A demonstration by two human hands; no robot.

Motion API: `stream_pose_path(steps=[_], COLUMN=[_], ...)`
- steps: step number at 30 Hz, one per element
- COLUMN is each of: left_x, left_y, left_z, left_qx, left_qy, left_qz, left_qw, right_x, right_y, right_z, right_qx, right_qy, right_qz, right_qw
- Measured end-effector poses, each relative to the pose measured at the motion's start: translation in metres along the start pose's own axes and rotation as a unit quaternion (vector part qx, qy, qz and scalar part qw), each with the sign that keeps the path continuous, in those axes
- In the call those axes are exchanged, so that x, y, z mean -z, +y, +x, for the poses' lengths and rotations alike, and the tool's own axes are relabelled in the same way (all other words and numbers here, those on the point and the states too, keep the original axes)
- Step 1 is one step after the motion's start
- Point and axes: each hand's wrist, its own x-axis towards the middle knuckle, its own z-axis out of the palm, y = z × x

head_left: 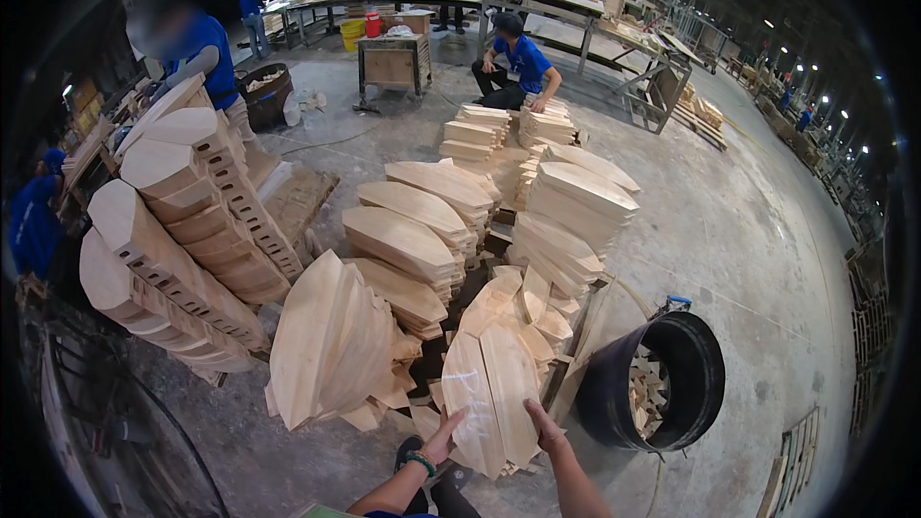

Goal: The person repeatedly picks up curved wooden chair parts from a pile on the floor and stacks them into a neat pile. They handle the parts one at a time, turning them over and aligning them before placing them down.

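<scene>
- A dark, round-mouthed drum (604, 395) is standing on the right, holding small pale wood offcuts (649, 401) low inside; a blue piece is sitting by its rim.
- Farther back on the left, another dark drum (271, 107) is carrying wood scraps near its top.
- A yellow bucket (352, 36) and a red bucket (372, 25) are standing near a wooden box cart (391, 67); I can't tell what the buckets are holding.
- Right in front of the worker, two curved wooden panels (468, 398) are lying side by side atop a pile, smooth and pale, narrowing toward their lower ends, with a straight seam between them.
- The left hand (444, 436), a green bracelet (420, 461) at its wrist, is holding the pair's lower left edge; the right hand (547, 430) is holding the opposite edge. How far the fingers are curling underneath, I can't tell.
- Around them, stacks of tapered boards (398, 240) are spreading over the grey concrete floor (758, 269).
- On the left, thick wooden stacks (158, 173) are showing rows of dark slots along their edges.
- A crouching person in blue (526, 64) is resting a hand on a farther board stack (549, 125).
</scene>
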Motion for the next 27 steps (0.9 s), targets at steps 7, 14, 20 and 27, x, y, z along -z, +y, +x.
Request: stream_pose_path(steps=[7,14,20,27], left_x=[0.006,0.033,0.026,0.014], left_y=[-0.002,-0.007,-0.013,-0.007], left_z=[-0.001,-0.009,-0.002,-0.005], left_qx=[0.028,0.027,-0.004,0.002], left_qy=[0.0,0.039,0.02,0.013], left_qz=[-0.016,0.032,0.008,-0.032], left_qw=[0.999,0.998,1.0,0.999], right_x=[-0.005,-0.016,-0.007,-0.007], right_y=[0.022,0.06,0.056,0.042], right_z=[0.002,-0.011,-0.007,-0.018], right_qx=[0.068,0.087,0.048,0.03], right_qy=[-0.011,0.025,0.06,0.075], right_qz=[0.048,0.063,0.083,0.111], right_qw=[0.996,0.994,0.994,0.991])
